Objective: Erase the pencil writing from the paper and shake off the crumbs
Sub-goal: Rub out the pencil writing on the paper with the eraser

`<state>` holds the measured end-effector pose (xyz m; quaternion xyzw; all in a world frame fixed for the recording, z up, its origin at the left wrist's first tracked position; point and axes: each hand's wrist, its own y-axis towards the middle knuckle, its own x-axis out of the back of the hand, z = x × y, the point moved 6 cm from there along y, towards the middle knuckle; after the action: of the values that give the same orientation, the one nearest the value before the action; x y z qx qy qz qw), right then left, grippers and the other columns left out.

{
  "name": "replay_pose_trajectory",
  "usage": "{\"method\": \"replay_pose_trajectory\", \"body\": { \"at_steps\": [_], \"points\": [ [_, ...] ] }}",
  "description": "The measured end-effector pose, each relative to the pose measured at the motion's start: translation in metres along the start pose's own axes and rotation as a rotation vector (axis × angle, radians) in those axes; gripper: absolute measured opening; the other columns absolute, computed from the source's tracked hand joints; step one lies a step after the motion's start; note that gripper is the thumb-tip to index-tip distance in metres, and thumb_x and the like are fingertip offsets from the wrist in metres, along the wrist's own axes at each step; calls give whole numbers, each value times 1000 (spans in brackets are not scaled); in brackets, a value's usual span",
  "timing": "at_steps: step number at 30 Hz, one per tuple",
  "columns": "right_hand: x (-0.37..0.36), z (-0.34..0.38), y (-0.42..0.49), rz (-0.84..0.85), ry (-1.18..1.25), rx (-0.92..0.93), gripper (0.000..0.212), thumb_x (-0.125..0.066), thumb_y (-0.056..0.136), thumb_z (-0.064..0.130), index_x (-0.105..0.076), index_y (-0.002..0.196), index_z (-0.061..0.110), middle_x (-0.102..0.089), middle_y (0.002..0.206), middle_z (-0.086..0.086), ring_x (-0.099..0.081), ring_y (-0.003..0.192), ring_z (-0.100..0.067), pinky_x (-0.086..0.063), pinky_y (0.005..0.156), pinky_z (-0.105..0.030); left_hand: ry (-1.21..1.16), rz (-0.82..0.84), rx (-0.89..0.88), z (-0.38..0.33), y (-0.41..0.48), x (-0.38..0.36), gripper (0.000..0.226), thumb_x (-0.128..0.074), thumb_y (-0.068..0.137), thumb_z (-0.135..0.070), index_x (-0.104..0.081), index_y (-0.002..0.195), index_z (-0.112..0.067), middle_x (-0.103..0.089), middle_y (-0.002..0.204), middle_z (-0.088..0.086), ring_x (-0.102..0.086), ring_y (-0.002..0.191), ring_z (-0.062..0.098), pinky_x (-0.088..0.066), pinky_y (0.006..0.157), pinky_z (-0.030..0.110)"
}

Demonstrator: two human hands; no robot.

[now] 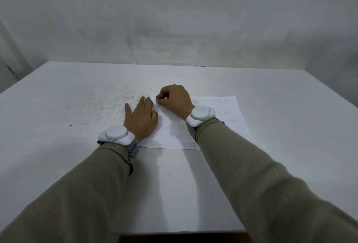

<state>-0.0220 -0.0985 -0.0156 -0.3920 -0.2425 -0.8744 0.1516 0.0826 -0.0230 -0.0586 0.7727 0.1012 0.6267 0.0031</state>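
Two hands (140, 118) (174, 101) covering paper (219, 120), eraser unseen

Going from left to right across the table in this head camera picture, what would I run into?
Bare table → white wrist device on the left arm → left hand flat on the sheet's edge → right hand pinching something small → its wrist device → pencil-written paper.

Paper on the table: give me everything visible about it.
The paper is one white sheet lying flat on the white table, slightly skewed. Faint pencil handwriting runs in rows across it and is still visible; the words are not readable. The left hand lies flat, fingers spread, over its left edge. The right hand is curled with fingertips pinched at the far left corner; whether it holds an eraser cannot be told. The right sleeve crosses its near edge.
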Motion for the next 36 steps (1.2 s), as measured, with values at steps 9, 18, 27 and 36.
{"method": "replay_pose_trajectory", "body": {
  "at_steps": [9, 18, 27, 36],
  "points": [
    [-5, 2, 10, 1, -52, 10, 13, -68, 83, 24, -71, 79, 12, -72, 86, 2, -64, 82, -17, -53, 76, -37, -38, 10, -3, -3, -4, 2, 50, -24, 102, -21, -26, 150, -6, -23, 162, 4, -7, 152, 15, -5, 118, 57],
    [-7, 7, 14, 63, -30, 41, 5, -70, 79, 19, -70, 75, 15, -72, 83, 3, -65, 83, -16, -53, 77, -34, 9, 31, -18, -2, -3, 1, 59, -14, 96, -31, -27, 149, -7, -27, 159, 5, -13, 151, 17, -7, 116, 60],
    [-10, 19, 14, 11, -133, 24, 7, -63, 83, 15, -70, 82, 13, -72, 90, -1, -63, 86, -20, -49, 74, -31, -46, 23, -2, -3, -5, 4, 53, -18, 100, -30, -29, 147, -9, -31, 158, 4, -14, 151, 17, -5, 117, 59],
    [-8, 15, 4, -111, -137, -79, 14, -56, 87, 17, -61, 74, 18, -69, 85, -4, -62, 83, -24, -39, 63, -28, -34, 16, -16, -5, -6, 8, 54, -15, 98, -30, -36, 141, -6, -35, 154, 6, -19, 148, 18, -7, 115, 60]
  ]
}}
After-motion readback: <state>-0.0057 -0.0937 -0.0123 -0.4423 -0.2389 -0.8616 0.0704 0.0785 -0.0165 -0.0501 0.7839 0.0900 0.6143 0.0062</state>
